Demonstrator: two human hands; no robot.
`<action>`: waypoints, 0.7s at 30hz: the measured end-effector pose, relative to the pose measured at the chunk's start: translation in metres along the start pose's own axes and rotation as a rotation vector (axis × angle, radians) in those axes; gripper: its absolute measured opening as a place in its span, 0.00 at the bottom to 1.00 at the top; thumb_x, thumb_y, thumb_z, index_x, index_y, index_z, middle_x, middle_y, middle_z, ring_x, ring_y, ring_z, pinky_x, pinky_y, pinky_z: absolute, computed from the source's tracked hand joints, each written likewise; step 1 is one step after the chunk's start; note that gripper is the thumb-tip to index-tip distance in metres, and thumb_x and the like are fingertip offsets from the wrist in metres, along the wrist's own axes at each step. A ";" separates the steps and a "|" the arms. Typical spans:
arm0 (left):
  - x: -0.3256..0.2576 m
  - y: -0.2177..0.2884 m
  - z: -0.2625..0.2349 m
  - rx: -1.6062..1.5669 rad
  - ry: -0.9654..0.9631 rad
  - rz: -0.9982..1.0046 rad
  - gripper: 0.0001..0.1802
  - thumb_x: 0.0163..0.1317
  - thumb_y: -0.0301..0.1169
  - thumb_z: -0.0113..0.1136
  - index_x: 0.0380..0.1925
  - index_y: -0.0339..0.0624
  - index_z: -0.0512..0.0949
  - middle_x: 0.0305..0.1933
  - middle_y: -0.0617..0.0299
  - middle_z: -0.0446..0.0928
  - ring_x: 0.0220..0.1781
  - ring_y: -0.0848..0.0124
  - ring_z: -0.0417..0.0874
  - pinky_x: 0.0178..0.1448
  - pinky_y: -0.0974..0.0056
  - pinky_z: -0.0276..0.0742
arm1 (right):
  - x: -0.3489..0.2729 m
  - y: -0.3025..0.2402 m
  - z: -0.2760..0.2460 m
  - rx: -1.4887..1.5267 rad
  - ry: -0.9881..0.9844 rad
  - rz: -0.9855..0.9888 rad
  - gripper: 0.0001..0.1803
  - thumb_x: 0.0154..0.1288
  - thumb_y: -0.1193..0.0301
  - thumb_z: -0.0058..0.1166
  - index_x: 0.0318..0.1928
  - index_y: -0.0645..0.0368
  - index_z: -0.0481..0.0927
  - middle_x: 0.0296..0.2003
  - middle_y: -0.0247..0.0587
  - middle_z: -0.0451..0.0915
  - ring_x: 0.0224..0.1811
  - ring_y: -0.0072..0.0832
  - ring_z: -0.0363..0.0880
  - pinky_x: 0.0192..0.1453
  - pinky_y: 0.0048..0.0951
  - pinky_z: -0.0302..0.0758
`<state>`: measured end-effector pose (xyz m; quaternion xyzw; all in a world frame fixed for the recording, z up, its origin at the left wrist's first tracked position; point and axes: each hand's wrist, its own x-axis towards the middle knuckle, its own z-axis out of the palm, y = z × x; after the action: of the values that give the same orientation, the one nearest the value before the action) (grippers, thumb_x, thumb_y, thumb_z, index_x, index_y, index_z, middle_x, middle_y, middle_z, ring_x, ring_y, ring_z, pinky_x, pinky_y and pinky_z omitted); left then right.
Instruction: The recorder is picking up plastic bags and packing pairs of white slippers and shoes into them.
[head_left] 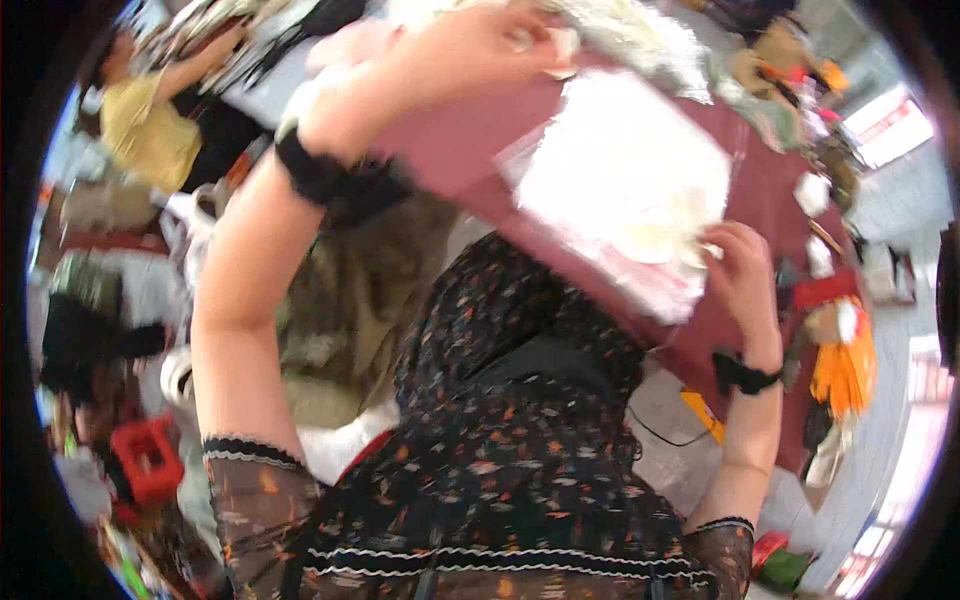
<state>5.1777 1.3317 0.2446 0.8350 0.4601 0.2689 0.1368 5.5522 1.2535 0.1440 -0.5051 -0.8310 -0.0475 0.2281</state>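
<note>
On the dark red tabletop [470, 140] lies a flat white packet [620, 150], glaring bright, with what looks like clear plastic along its edges. A cream-coloured patch [650, 240] shows near its lower right corner. At that corner my right hand [742, 265] has its fingers pinched together on a small cream piece, blurred at the edges. My left hand [500, 45] is raised past the packet's far left, fingers curled around a small whitish piece [563, 52] whose kind I cannot make out. Motion smears the left fingers.
Shiny clear plastic wrapping [650, 40] lies at the table's far side. Brown-green cloth [350, 300] is heaped left of my lap. A person in a yellow top [150, 130] works at the far left. Orange cloth [842, 370] hangs at the right; a red crate [148, 460] stands lower left.
</note>
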 end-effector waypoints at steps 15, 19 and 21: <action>0.038 -0.025 0.212 -0.022 -0.011 0.477 0.54 0.46 0.64 0.65 0.71 0.54 0.58 0.75 0.46 0.52 0.76 0.41 0.46 0.75 0.39 0.49 | 0.072 0.074 0.080 0.167 -0.211 0.000 0.28 0.48 0.55 0.65 0.49 0.54 0.80 0.49 0.43 0.79 0.55 0.41 0.74 0.61 0.41 0.68; 0.050 -0.034 0.202 -0.037 -0.128 0.482 0.45 0.52 0.62 0.62 0.65 0.50 0.68 0.61 0.46 0.73 0.70 0.48 0.63 0.73 0.41 0.54 | 0.075 0.085 0.090 0.127 -0.293 0.041 0.35 0.44 0.45 0.65 0.50 0.53 0.80 0.54 0.45 0.75 0.61 0.41 0.69 0.68 0.42 0.57; 0.052 -0.046 0.194 0.125 -0.269 0.194 0.32 0.56 0.58 0.60 0.52 0.46 0.79 0.39 0.51 0.82 0.55 0.53 0.77 0.67 0.46 0.63 | 0.080 0.087 0.083 0.144 -0.358 0.063 0.36 0.44 0.43 0.65 0.49 0.53 0.80 0.53 0.43 0.75 0.59 0.40 0.69 0.66 0.41 0.59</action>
<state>5.2799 1.4041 0.0809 0.9108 0.3708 0.1375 0.1185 5.5681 1.3870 0.0909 -0.5134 -0.8434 0.1100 0.1137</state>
